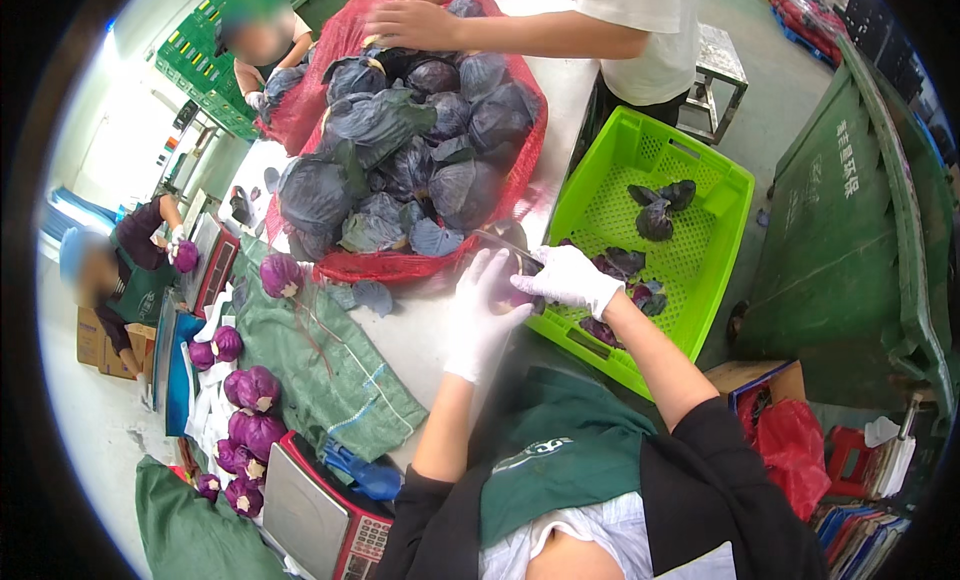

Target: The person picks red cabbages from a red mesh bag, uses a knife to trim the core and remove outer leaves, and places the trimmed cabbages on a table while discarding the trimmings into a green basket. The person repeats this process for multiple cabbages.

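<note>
My left hand [480, 313], in a white glove, holds a dark red cabbage [517, 268] from its left side at the table's edge. My right hand [574, 276], also gloved, grips a knife; its thin blade [499, 240] reaches left over the cabbage, and the handle is mostly hidden by my fingers. Just beyond stands a red mesh bag [390, 268], rolled open, full of red cabbages [465, 193] with dark outer leaves. Below my right hand is a bright green plastic crate [709, 280] holding loose cabbage leaves [655, 218].
Left on the table are a green woven sack [300, 347], trimmed purple cabbages [255, 388] and a scale [307, 497]. A co-worker's arm [517, 36] reaches over the bag; two more people work at the far side. A large green bin [832, 265] stands right of the crate.
</note>
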The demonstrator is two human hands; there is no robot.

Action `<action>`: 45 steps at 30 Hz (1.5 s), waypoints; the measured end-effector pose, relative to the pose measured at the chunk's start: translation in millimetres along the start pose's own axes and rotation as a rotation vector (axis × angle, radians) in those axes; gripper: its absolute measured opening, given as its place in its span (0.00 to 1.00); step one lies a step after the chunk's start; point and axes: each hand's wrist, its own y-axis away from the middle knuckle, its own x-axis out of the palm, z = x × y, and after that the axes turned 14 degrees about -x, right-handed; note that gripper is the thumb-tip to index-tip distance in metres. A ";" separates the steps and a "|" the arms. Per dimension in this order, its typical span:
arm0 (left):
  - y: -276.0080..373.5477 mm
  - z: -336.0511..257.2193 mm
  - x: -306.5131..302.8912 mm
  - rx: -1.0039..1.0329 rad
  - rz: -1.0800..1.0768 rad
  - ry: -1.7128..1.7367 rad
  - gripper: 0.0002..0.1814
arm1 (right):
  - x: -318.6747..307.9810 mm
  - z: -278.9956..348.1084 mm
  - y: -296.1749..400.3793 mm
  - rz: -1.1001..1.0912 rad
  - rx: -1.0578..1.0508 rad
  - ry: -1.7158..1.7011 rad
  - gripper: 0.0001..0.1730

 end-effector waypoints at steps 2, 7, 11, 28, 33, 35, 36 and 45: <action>0.0 4.4 1.5 0.039 -0.006 -0.020 0.41 | -1.6 5.6 -5.1 0.065 0.025 0.124 0.22; -1.4 -1.1 1.4 0.060 0.004 -0.025 0.41 | 12.6 2.6 -0.4 -0.007 -0.239 0.636 0.14; 1.4 -8.1 -1.4 0.039 0.001 -0.016 0.40 | 24.5 -19.2 -2.4 -0.170 -0.262 0.561 0.11; 6.3 2.1 5.5 0.045 -0.129 0.091 0.39 | 3.2 -89.2 -23.8 -0.494 0.111 0.166 0.17; 26.5 4.3 -14.8 -0.436 -0.036 0.916 0.35 | -34.8 -115.1 26.0 -0.701 0.455 0.099 0.25; 32.6 -6.7 -19.7 -0.501 -0.061 1.090 0.33 | -6.3 -67.6 34.2 -0.714 0.290 0.065 0.34; 32.2 -12.8 -19.0 -0.534 -0.066 1.098 0.32 | 8.6 -42.0 38.3 -0.618 0.223 0.052 0.36; 17.1 9.4 -17.9 -0.165 0.099 0.008 0.52 | 41.8 2.4 26.3 -0.277 0.123 -0.152 0.32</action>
